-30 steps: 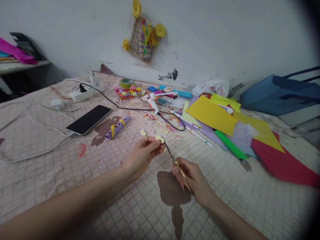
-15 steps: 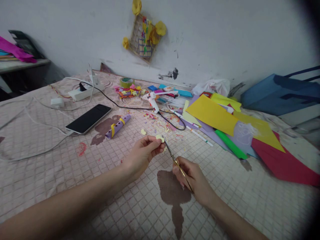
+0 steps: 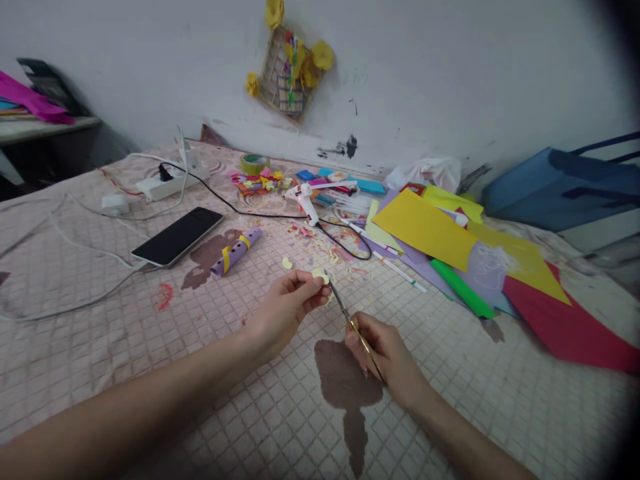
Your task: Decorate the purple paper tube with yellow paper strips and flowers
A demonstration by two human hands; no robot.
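Movement: you barely shifted.
Left hand [image 3: 289,301]: pinched one yellow cutout [image 3: 320,275]; one loose cutout [image 3: 287,263] lay nearby.
Right hand [image 3: 380,350]: gripped one pair of scissors [image 3: 345,312], partly hidden.

Pale yellow paper piece [image 3: 321,273]; gold-handled scissors [image 3: 344,309]; purple roll [image 3: 238,253] banded yellow; cream diamond-checked cloth [image 3: 280,420]

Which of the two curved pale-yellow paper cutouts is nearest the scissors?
The cutout pinched in the left hand, beside the scissors; the other cutout lies loose on the tablecloth.
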